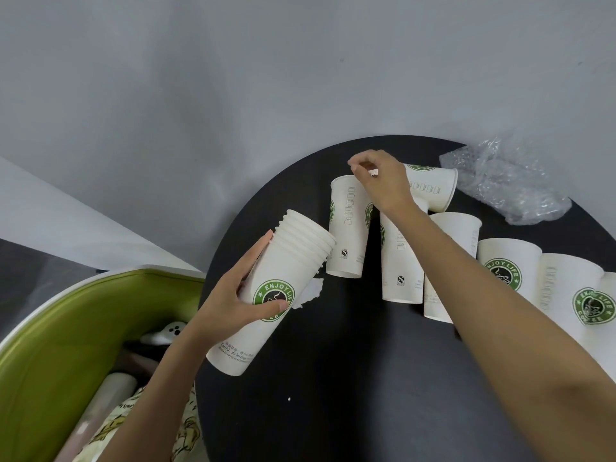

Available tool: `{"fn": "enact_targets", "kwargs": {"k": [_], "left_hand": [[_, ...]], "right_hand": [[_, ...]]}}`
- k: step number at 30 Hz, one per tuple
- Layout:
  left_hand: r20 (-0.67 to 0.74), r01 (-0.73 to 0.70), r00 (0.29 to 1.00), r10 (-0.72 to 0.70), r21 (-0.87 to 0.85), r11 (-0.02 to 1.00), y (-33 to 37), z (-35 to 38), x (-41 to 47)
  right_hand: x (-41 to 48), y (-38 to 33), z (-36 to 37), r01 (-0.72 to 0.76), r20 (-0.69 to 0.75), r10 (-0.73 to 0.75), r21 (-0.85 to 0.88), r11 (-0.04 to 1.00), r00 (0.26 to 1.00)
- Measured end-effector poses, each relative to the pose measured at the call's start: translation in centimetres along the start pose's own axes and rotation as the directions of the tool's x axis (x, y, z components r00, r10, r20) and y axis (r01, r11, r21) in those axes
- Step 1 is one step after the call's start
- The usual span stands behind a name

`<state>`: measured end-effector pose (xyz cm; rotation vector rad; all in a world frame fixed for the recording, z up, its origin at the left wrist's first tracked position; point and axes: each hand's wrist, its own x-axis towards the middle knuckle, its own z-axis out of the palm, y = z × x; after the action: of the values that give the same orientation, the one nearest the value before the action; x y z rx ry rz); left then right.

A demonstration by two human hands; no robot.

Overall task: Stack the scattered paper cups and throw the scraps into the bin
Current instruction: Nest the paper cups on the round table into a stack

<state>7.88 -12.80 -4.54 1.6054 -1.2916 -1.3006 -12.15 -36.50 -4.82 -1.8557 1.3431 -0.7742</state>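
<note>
- The left hand (246, 290) is at centre left of the frame, with its forearm rising from the lower left edge. The thumb lies across the green logo and the fingers wrap round the far side, gripping the stack of nested cups (278, 285).
- The stack is tilted and held above the near left edge of the black round table (333, 378). Its rims point to the upper right and its base to the lower left.
- The right arm stretches in a long diagonal from the lower right corner to the upper centre, passing over several cups.
- The right hand (380, 181) is curled with the wrist bent down. Its thumb and forefinger pinch a small white scrap (373, 172) above the far part of the table.
- Just below that hand an upside-down cup (346, 235) stands on the table, with a second upside-down cup (398, 271) beside it.
- A cup on its side (433, 188) lies past the wrist, and more cups (510, 268) run toward the right edge.
- A torn paper scrap (311, 291) lies flat on the table, just right of the stack.
- Crumpled clear plastic (510, 185) sits at the table's upper right.
- A green container (66, 328) fills the lower left corner.
</note>
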Motion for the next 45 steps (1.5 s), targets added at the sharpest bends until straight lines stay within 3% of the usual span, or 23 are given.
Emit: {"fn": "enact_targets", "kwargs": {"k": [4,11,24,35,41,45], "left_hand": [[0.009,-0.002,1.000,0.002,-0.005,1.000,-0.1,0.0,0.7],[0.012,0.010,1.000,-0.010,0.001,1.000,-0.5,-0.1,1.1],[-0.013,0.008,1.000,-0.009,-0.037,0.999,-0.6,-0.6,-0.3],[0.024,-0.036,0.999,0.036,-0.004,0.999,0.7,-0.2,-2.3],[0.099,-0.032,0.995,0.029,0.033,0.999,1.1,-0.1,-3.0],[0.126,-0.030,0.992,0.025,0.031,0.999,1.4,0.5,-3.5]], "right_hand": [[1.1,0.5,0.4,-0.021,0.104,0.030,-0.085,0.996,0.994],[1.1,0.7,0.9,-0.062,0.234,0.074,-0.058,0.996,0.969],[-0.7,-0.6,0.1,0.058,0.342,-0.044,-0.032,0.998,0.939],[-3.8,-1.7,-6.0,0.149,-0.006,-0.149,0.132,0.980,0.989],[-5.7,-2.3,-9.3,0.124,-0.274,-0.055,0.240,0.963,0.960],[-8.2,-3.2,-8.9,0.108,-0.330,-0.008,0.287,0.952,0.944]]}}
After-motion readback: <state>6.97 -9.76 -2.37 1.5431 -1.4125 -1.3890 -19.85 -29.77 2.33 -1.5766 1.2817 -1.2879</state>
